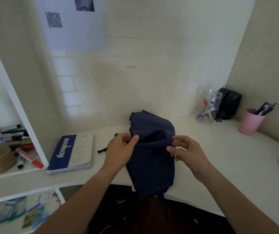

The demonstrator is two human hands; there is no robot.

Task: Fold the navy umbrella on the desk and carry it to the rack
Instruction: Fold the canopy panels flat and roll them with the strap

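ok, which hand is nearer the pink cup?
Right. The right hand is at the navy umbrella's right edge, on the pink cup's side; the left hand is across the umbrella, farther away.

Both hands [121, 149] [186, 152] pinch the navy umbrella [152, 149] on the desk [219, 149].

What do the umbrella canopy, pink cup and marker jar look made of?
Umbrella canopy: thin matte navy woven fabric, probably nylon or polyester; it creases softly. Pink cup: opaque matte, likely plastic or silicone. Marker jar: clear, see-through walls, probably plastic, possibly glass.
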